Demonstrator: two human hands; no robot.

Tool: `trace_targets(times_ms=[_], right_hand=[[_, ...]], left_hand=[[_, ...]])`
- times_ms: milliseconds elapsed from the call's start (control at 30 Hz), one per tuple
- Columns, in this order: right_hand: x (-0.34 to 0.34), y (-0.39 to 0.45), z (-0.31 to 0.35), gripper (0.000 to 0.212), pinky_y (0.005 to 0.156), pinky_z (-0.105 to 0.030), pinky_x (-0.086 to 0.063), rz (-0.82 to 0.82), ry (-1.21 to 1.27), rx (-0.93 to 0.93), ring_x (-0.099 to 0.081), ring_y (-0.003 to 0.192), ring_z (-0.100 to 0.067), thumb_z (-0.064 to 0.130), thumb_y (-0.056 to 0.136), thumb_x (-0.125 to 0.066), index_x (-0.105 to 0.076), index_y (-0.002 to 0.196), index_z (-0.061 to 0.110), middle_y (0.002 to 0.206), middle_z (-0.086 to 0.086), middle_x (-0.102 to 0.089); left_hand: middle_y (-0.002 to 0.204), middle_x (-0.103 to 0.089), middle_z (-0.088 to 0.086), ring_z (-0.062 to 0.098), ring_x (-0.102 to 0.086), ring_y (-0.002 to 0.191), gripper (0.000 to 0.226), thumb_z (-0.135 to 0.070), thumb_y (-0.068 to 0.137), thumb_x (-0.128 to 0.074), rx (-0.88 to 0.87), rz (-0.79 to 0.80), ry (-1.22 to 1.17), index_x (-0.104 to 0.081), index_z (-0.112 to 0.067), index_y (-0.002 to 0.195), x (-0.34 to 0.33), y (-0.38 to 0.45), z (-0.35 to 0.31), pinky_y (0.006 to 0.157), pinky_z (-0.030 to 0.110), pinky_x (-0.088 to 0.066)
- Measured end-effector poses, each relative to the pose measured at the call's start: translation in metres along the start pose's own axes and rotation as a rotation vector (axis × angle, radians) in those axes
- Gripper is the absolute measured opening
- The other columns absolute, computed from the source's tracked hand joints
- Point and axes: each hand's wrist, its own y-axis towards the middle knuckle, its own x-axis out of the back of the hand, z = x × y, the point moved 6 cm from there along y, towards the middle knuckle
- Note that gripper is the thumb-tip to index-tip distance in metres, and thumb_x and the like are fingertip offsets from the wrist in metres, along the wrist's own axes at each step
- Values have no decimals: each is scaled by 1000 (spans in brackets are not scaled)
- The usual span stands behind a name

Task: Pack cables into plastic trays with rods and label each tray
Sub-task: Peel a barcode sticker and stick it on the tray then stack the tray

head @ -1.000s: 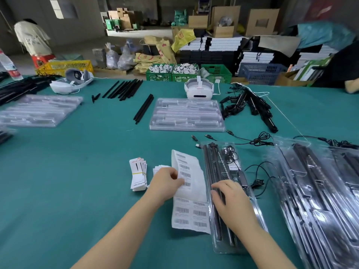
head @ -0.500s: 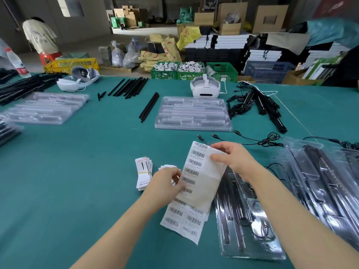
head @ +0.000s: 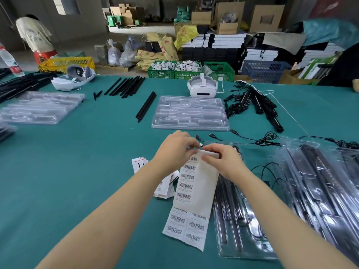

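Now label sheet (head: 196,183) between both hands.

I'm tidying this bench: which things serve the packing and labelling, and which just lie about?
In use: barcode label sheet, pinched at its top by left hand and right hand; packed tray; empty tray; loose rods; cables.

Lying about: white headset; water bottle.

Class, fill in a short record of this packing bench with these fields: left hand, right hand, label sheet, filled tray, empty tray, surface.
left hand: left hand pinches the sheet's top edge
right hand: right hand pinches the same edge
label sheet: barcode label sheet hangs down from both hands
filled tray: packed clear tray lies under the right forearm
empty tray: empty clear tray lies beyond the hands
surface: green table
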Motion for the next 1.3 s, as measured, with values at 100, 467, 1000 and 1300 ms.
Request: trace_targets(times_ms=[100, 467, 1000, 1300], right_hand=[[-2, 0, 0, 11, 76, -13, -47, 4, -18, 22, -63, 89, 7, 28, 92, -69, -73, 96, 37, 90, 20, -72], [-14, 12, -22, 14, 65, -22, -41, -62, -60, -112, -62, 81, -2, 33, 96, -61, -71, 87, 32, 83, 18, -69], [26, -65, -4, 16, 69, -24, -58, -9, 422, -179, -74, 81, -20, 30, 94, -66, -73, 102, 18, 89, -6, -76], [45, -113, -34, 20, 63, -30, -57, -174, 427, -342, -71, 67, -22, 21, 94, -66, -77, 79, 14, 76, -12, -74]], left_hand=[[95, -68, 0, 22, -52, 95, 11, -21, 92, -69, -51, -39, 22, -77, -20, 99, 1, -2, -2, 89, 41, -44], [87, -68, 0, 25, -56, 89, 7, -9, 92, -65, -123, -250, 74, -71, -12, 90, 12, -10, 0, 80, 38, -43], [70, -69, 0, 11, -58, 59, 5, -5, 88, -71, 390, -115, -1084, -70, -3, 92, -23, -25, -41, 57, 23, -48], [69, -67, -7, 5, -57, 61, 7, -18, 86, -77, 346, 31, -904, -72, -15, 85, -57, -31, -66, 58, 18, -47]])
